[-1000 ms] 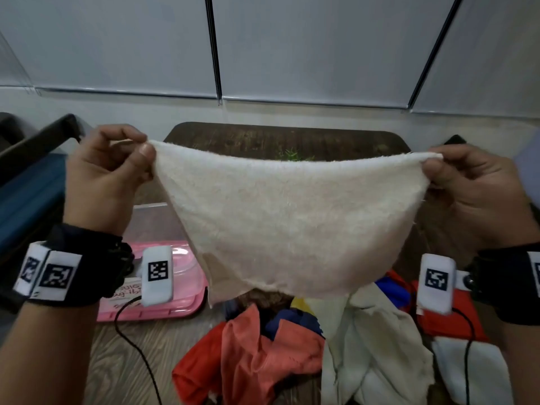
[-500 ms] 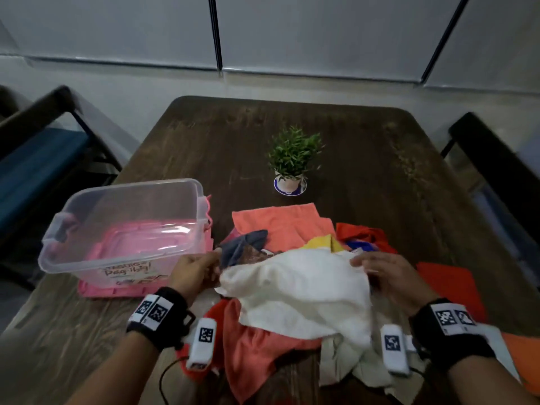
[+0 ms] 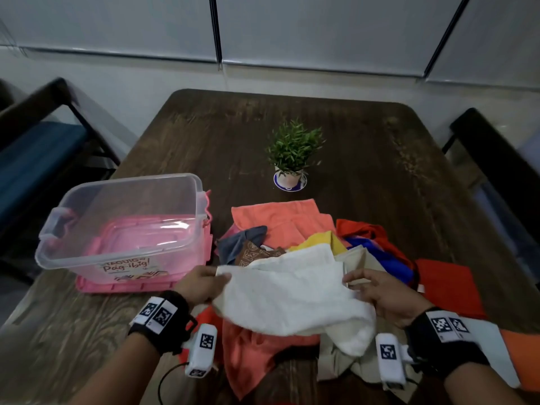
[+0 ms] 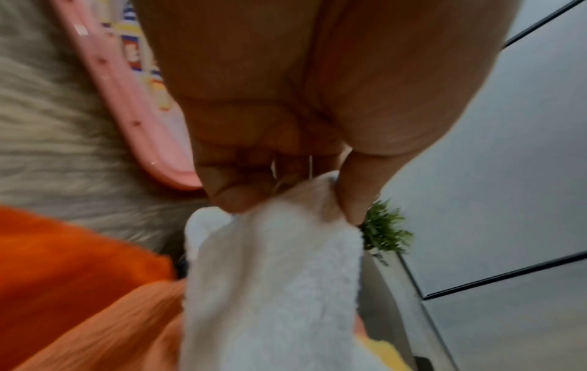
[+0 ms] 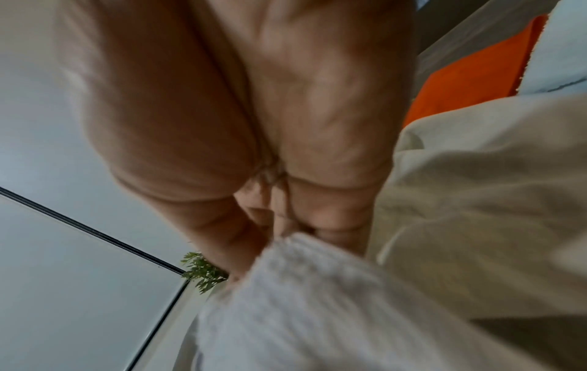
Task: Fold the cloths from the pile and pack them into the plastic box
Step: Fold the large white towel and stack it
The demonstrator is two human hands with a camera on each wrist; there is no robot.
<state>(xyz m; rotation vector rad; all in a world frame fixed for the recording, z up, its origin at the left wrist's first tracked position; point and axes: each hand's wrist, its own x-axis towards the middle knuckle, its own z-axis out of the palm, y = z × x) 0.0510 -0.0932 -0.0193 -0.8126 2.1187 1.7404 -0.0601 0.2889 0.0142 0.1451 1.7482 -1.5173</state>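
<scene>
White cloth (image 3: 289,290) pinched between both hands' fingers (image 4: 352,200)

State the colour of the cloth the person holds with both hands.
White: the cloth, pinched by the left hand and right hand, shows best in the head view.

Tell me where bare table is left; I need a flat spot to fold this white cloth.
Bare wood lies behind the plant, along the right edge past the red cloth, and near the left forearm, in front of the plastic box. The middle is crowded by the pile under the white cloth.
</scene>
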